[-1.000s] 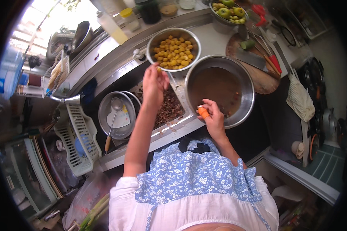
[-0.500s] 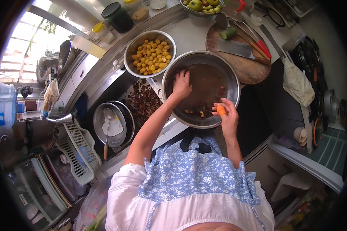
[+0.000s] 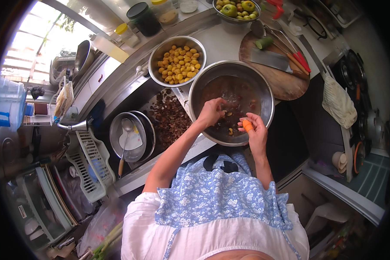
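A large steel basin (image 3: 268, 93) holds brown, murky water with several dark and yellowish pieces in it. My left hand (image 3: 211, 113) is over the near left part of the water, its fingers curled together; what they hold, if anything, cannot be made out. By the basin's near right rim, my right hand (image 3: 256, 129) is closed around a small orange object (image 3: 247, 125), perhaps a handle, whose far end is hidden. A yellowish piece (image 3: 230, 131) lies in the water near it. Behind to the left, a steel bowl (image 3: 152, 69) contains many peeled yellow nuts or seeds (image 3: 179, 65).
Brown peelings (image 3: 171, 117) cover part of the sink left of the basin. Nested pans (image 3: 134, 149) with a spoon sit beside them. A round wooden board (image 3: 286, 89) at far right carries a cleaver (image 3: 271, 59) and a cucumber piece (image 3: 263, 43). A fruit bowl (image 3: 236, 19) stands behind.
My left hand has moved right and nearer, from the basin's left side toward my right hand, and its fingers have curled. The water is now rippled. My right hand stays by the rim.
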The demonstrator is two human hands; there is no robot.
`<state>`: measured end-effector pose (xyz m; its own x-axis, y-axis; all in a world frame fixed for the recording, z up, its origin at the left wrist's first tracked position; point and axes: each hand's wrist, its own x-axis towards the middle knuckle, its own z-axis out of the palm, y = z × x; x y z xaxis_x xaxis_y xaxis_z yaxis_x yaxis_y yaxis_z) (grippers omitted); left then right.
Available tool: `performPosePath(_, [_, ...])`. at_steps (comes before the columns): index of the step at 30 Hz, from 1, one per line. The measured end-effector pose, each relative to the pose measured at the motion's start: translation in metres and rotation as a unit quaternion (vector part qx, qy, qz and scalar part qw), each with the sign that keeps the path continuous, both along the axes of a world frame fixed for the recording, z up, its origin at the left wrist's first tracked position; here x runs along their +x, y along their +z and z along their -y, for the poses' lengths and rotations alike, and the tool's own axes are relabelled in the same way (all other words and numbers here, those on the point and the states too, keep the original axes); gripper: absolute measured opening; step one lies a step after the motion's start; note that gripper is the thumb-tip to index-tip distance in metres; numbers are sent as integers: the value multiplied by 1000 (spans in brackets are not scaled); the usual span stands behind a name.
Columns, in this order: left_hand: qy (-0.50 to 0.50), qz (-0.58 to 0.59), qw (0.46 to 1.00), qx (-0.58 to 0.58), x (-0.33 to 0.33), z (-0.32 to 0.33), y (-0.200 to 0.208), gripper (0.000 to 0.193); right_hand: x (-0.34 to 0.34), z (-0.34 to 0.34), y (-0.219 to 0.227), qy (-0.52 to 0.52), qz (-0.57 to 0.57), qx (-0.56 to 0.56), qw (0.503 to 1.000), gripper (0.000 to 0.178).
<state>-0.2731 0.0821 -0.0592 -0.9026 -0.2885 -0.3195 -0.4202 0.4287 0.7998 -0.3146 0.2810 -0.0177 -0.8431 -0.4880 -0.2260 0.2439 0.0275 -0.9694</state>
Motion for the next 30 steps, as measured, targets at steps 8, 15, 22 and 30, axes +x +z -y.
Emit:
performPosePath(8, [177, -165, 771, 589, 60, 16, 41, 32, 22, 49, 21, 59, 7, -23, 998, 24])
performPosePath(15, [188, -285, 744, 574, 146, 47, 60, 33, 74, 104, 38, 111, -2, -21, 994, 23])
performPosePath(22, [258, -305, 750, 527, 211, 77, 45, 30, 134, 158, 34, 161, -142, -6, 977, 21])
performPosePath(30, [286, -293, 798, 442, 241, 88, 36, 24, 152, 183, 48, 325, -259, 57, 908, 23])
